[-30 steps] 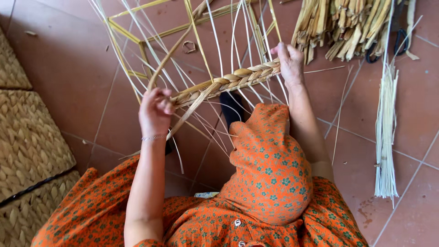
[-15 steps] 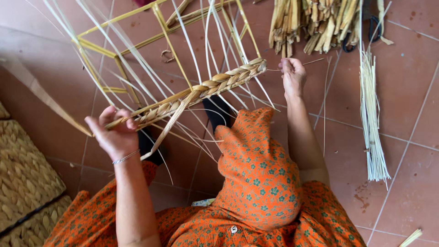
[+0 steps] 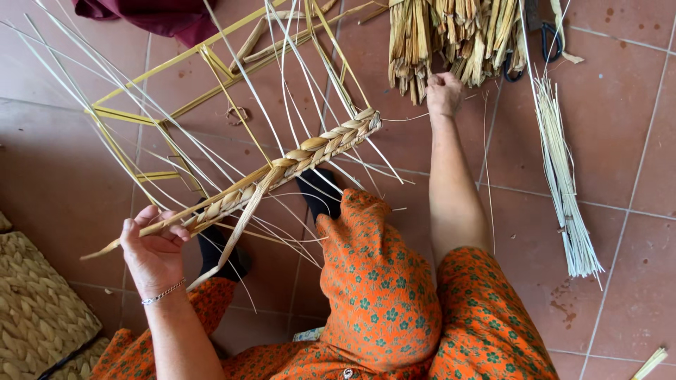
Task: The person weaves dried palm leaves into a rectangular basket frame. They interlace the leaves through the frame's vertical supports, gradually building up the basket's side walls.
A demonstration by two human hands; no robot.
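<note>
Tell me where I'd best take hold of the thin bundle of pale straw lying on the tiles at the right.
Probably grip the straw bundle around its middle, coming from above with fingers across the stalks. It lies flat and long on the tiles, and its lower end fans out loose, so the tighter mid-section should keep the stalks together. The right hand is nearest.

A straw-coloured plaited band (image 3: 296,162) runs slantwise along a yellow wire frame (image 3: 211,60) (tilted above the tiled floor), thin pale strands (image 3: 91,77) fanning from it.
</note>
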